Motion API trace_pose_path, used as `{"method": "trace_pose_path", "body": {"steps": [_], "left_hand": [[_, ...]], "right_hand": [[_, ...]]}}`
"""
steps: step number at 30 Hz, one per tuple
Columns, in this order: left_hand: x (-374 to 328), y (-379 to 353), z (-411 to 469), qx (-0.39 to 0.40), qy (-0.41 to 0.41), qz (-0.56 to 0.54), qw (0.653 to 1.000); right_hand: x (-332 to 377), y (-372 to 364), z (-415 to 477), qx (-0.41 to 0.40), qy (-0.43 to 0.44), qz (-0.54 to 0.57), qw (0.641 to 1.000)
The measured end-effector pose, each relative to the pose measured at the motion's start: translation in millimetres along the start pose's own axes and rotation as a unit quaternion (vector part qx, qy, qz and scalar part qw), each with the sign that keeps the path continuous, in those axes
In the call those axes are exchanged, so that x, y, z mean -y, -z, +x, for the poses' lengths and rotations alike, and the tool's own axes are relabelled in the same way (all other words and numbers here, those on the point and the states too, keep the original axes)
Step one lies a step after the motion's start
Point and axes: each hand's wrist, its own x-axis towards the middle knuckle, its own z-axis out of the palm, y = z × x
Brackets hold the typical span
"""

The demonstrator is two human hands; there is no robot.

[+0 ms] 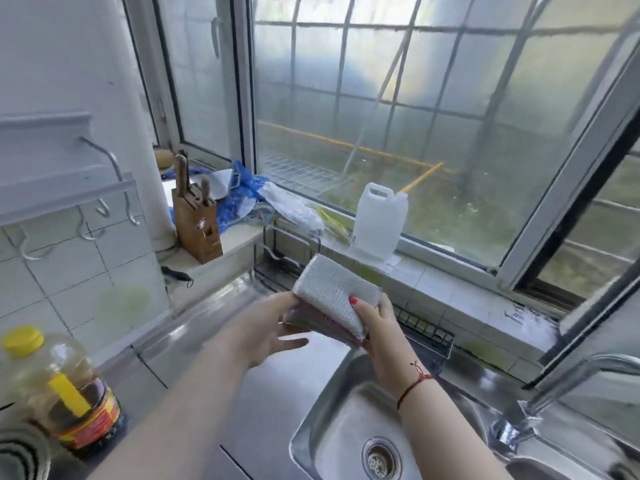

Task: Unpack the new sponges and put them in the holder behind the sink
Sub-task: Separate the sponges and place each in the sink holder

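Note:
A stack of new sponges (330,294) with a silvery mesh top and reddish layers beneath is held above the sink's back left corner. My right hand (381,337) grips the stack's right end, thumb on top. My left hand (266,329) supports the stack's left end and underside, fingers partly spread. Just behind the stack, a black wire holder (429,336) runs along the counter behind the steel sink (311,441); part of the holder is hidden by the sponges and my right hand.
A white plastic jug (379,221) stands on the windowsill. A wooden knife block (197,223) and blue and clear plastic bags (249,195) lie to its left. An oil bottle (59,386) stands at the near left. The faucet (568,386) rises at the right.

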Motion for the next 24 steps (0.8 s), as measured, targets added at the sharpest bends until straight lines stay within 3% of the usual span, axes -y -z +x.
{"method": "trace_pose_path", "body": {"steps": [17, 20, 24], "left_hand": [[13.5, -29.9, 49.6, -0.027, 0.026, -0.033, 0.999], [14.0, -35.9, 58.4, -0.037, 0.022, -0.046, 0.998], [15.3, -40.7, 71.1, -0.033, 0.021, -0.05, 0.998]], "right_hand": [[0.0, 38.6, 21.2, -0.102, 0.059, -0.138, 0.983], [3.6, 49.5, 32.7, -0.1, 0.058, -0.135, 0.984], [7.5, 65.6, 48.8, -0.104, 0.029, -0.052, 0.993]]}}
